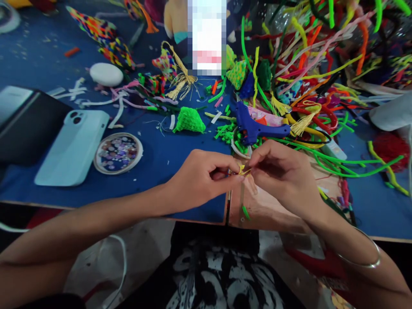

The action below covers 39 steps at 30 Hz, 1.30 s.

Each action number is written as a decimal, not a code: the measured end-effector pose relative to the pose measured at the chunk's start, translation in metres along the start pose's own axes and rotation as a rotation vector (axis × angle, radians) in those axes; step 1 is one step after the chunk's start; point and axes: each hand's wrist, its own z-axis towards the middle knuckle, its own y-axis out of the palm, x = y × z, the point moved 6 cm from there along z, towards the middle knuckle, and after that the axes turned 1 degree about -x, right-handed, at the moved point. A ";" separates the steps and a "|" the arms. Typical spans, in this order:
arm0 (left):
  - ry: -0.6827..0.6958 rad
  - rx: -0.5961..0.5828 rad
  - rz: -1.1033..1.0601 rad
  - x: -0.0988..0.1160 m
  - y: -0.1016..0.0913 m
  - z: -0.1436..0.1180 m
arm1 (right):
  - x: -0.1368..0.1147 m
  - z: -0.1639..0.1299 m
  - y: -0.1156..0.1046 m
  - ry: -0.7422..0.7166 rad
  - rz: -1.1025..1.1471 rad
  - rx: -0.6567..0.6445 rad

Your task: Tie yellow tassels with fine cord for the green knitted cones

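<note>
My left hand (206,174) and my right hand (283,174) meet above the table's near edge, both pinching one small yellow piece (243,170) between their fingertips; it looks like a short pipe-cleaner bit or tassel thread. Just beyond my fingers lies a blue glue gun (254,126). A green woven cone (189,120) rests on the blue table top (154,163) farther back. Around my right wrist is a thin metal bangle (370,257).
A pale phone (72,148) lies face down at the left beside a round tin of beads (118,152) and a dark case (25,126). A heap of coloured pipe cleaners (322,64) fills the back right. Woven ornaments (112,40), tassels (180,81) and a white pebble shape (106,74) are at the back.
</note>
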 end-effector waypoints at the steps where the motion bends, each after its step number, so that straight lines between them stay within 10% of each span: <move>1: -0.005 -0.003 0.007 -0.001 0.000 0.000 | 0.001 0.001 0.000 0.018 0.015 0.002; 17: -0.100 -0.134 -0.182 -0.006 0.002 0.005 | 0.015 0.003 0.008 0.125 0.606 -0.115; 29: -0.187 -0.120 -0.331 -0.012 -0.001 0.007 | -0.020 -0.008 -0.001 -0.342 -0.384 0.054; 39: -0.192 -0.138 -0.276 -0.015 -0.001 0.007 | -0.021 -0.010 0.003 -0.405 -0.516 0.053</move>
